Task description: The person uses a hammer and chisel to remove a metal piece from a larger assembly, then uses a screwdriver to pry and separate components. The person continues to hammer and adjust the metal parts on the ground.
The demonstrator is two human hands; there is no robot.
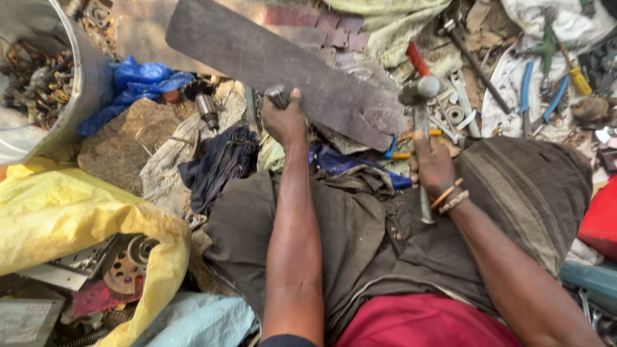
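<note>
The right hand point(432, 164) grips a hammer point(421, 106) by its handle, head raised beside a dark metal blade point(289, 64); the left hand point(285, 119) is closed on a small grey part point(277, 96) (touching the blade's lower edge)

Beyond the left hand's point(285, 119) fingers a long dark metal blade point(289, 64) blocks the way; tools point(459, 112) crowd past the right hand's point(432, 164) fingertips.

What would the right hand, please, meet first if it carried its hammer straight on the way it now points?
Probably the long dark metal blade: the right hand holds the hammer with its head at that blade's near end, though the gap is unclear.
</note>
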